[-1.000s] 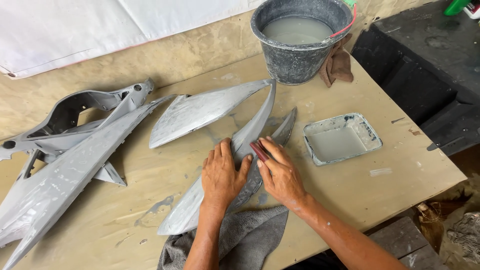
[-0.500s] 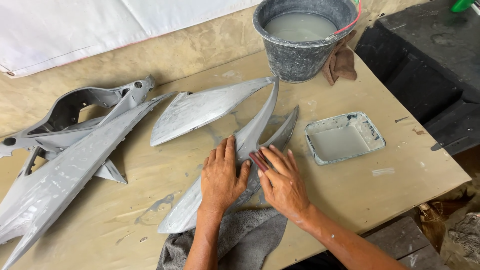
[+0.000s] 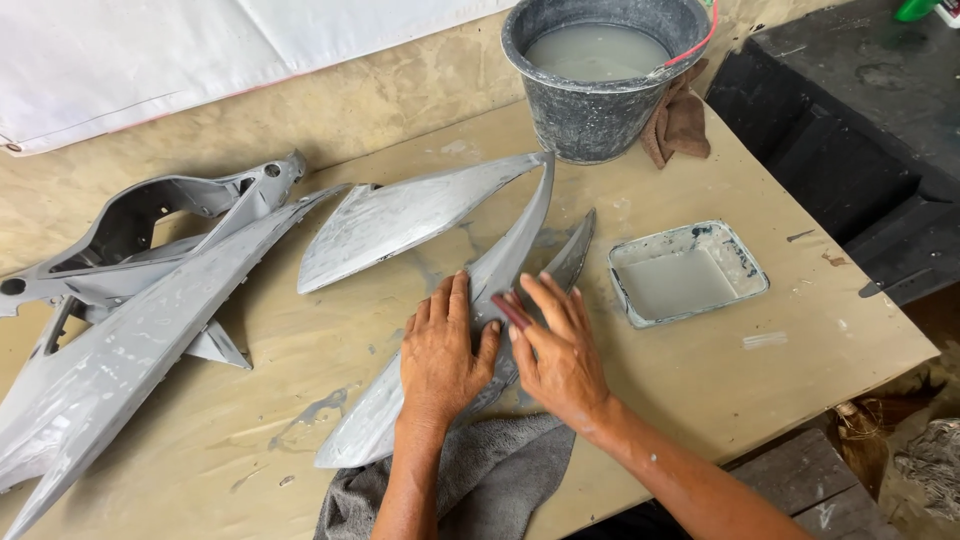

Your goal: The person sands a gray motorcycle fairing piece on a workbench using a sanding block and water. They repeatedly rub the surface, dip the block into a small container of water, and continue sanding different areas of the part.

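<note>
Both hands have crept slightly up the long grey panel (image 3: 470,330). Left hand (image 3: 440,355) lies flat, fingers spread, pinning it to the counter (image 3: 700,380). Right hand (image 3: 560,350), just beside, presses a small reddish pad (image 3: 511,310) under its fingers. Panel's long axis runs diagonally, near-left to far-right.

**Open lanes and blockers around the hands**

Bare table (image 3: 300,400) lies open at lower left of centre, between the long grey panel (image 3: 120,360) on the left edge and the curved grey panel (image 3: 520,250) under the left hand (image 3: 440,355) and right hand (image 3: 560,355). Another clear stretch runs along the lower right edge, below the shallow tray (image 3: 688,272). Toward the top, the bucket (image 3: 600,75) and brown rag (image 3: 680,120) block the way. A grey towel (image 3: 500,480) covers the near edge.
</note>
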